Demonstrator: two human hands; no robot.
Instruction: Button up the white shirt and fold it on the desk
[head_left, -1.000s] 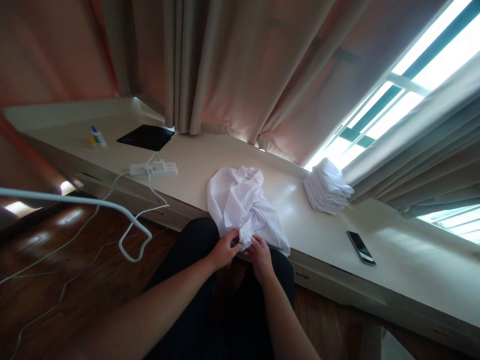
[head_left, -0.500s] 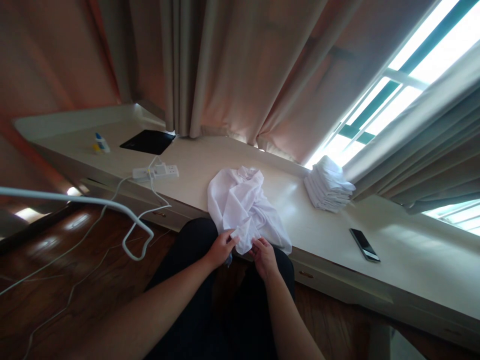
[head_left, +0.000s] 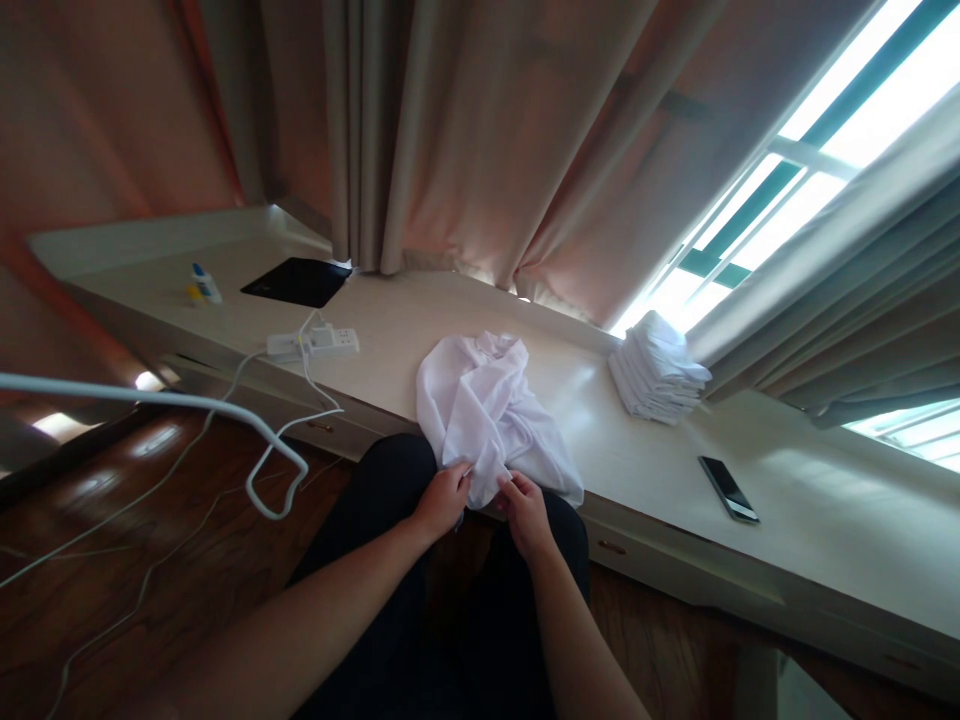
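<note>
Left hand (head_left: 444,500) and right hand (head_left: 526,515) each pinch the near end of the white cloth (head_left: 487,400), grips narrow, fabric between them. Cloth lies crumpled on the counter (head_left: 630,460), near end past its front edge. Folded pile (head_left: 658,372) and phone (head_left: 729,489) to the right; power strip (head_left: 339,342) and black mat (head_left: 296,282) to the left

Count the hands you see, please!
2: the left hand and the right hand, on either side of the loose white cloth's near end, both pinching it.
</note>
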